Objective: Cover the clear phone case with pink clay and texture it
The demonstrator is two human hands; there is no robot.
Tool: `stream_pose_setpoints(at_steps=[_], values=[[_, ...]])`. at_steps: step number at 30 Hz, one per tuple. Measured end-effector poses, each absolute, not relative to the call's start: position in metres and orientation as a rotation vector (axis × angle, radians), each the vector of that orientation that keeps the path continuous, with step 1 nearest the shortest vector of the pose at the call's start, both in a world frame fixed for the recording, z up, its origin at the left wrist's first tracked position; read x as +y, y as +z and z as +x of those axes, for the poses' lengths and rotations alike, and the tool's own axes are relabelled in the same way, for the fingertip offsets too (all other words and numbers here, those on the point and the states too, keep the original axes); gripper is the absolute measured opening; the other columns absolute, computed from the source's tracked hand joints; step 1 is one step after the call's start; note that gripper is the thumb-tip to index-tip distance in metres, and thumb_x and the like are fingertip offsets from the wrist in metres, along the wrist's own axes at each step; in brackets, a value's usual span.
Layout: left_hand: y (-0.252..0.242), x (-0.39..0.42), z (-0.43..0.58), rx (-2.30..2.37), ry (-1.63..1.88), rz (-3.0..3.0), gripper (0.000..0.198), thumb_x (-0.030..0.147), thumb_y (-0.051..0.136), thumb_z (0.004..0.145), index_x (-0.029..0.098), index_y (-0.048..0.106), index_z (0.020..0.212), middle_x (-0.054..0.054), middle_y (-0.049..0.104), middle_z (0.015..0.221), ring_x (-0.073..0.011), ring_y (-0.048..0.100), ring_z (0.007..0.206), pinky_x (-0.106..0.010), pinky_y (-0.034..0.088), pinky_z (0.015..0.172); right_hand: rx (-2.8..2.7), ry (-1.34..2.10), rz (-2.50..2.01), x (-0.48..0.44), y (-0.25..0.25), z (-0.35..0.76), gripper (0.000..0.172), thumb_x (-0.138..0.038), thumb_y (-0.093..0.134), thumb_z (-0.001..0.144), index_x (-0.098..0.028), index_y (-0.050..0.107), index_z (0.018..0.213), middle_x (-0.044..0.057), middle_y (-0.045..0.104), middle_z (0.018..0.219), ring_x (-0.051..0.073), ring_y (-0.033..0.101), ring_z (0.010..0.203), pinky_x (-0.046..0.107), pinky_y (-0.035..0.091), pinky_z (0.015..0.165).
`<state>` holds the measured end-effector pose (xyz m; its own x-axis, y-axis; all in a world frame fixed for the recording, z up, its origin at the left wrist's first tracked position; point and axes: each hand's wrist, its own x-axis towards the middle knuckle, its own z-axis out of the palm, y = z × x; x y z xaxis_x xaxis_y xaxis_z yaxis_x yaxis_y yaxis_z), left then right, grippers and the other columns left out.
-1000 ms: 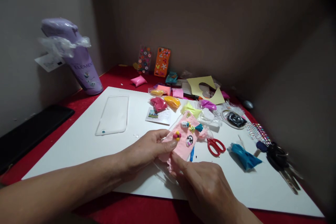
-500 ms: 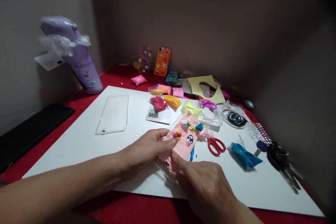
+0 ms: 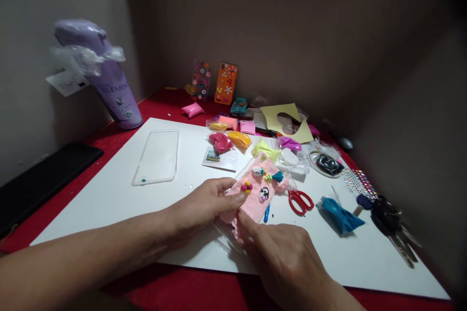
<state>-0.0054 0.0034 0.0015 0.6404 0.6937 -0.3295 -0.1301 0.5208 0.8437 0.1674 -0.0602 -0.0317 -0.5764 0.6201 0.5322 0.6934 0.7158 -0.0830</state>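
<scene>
A clear phone case (image 3: 255, 206) covered in pink clay is tilted in my left hand (image 3: 204, 206), the thumb lying on its front near a small pink-and-yellow flower. A white eye shape and a blue-and-yellow figure also decorate the clay. My right hand (image 3: 288, 252) is closed at the case's lower end, its index finger pressed to a ragged strip of pink clay (image 3: 235, 226); its other fingertips are hidden. Right of the case lie red-handled scissors (image 3: 301, 201) and a lump of pink clay (image 3: 282, 183). Part of a blue tool (image 3: 267, 213) shows beside the case.
A second clear phone case (image 3: 157, 158) lies on the white board (image 3: 109, 204). Bagged clay, including a blue packet (image 3: 341, 216), keys (image 3: 394, 228) and rhinestones (image 3: 359, 183) surround the work. A purple bottle (image 3: 113, 92) stands back left; a decorated orange case (image 3: 226, 83) leans at the back.
Both hands and the pink-covered case stay almost in place. The view has shifted very slightly; nothing has visibly been taken up or let go.
</scene>
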Motion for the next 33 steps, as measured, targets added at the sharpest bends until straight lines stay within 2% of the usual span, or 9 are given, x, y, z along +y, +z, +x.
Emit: stream_pose_setpoints(at_steps=[11,21,33], values=[[0.0021,0.0034,-0.0054,0.722,0.532,0.937,0.024,0.035,0.063,0.077,0.014,0.055,0.086,-0.004,0.06,0.068,-0.0149,0.057,0.063,-0.027,0.042,0.062,-2.414,-0.184,-1.001,-0.0611,-0.0315,0.1679,0.034,-0.009,0.044,0.087,-0.002,0.045,0.12,0.0,0.06,0.058,0.011,0.049,0.045,0.024,0.03,0.041],[0.0022,0.0045,-0.005,0.759,0.522,0.971,0.028,0.04,0.061,0.079,0.014,0.054,0.086,-0.004,0.057,0.073,-0.0169,0.057,0.069,-0.027,0.04,0.063,-2.427,-0.188,-0.989,-0.0622,-0.0308,0.1681,0.035,-0.007,0.042,0.085,-0.001,0.045,0.119,0.001,0.062,0.061,0.012,0.052,0.047,0.024,0.032,0.042],[0.0011,0.0031,-0.0068,0.776,0.504,0.982,0.025,0.037,0.062,0.078,0.014,0.054,0.085,-0.002,0.055,0.072,-0.0185,0.058,0.074,-0.028,0.041,0.065,-2.471,-0.277,-0.982,-0.063,-0.029,0.1677,0.036,-0.009,0.044,0.084,0.0,0.045,0.119,0.001,0.06,0.058,0.011,0.053,0.047,0.024,0.031,0.044]])
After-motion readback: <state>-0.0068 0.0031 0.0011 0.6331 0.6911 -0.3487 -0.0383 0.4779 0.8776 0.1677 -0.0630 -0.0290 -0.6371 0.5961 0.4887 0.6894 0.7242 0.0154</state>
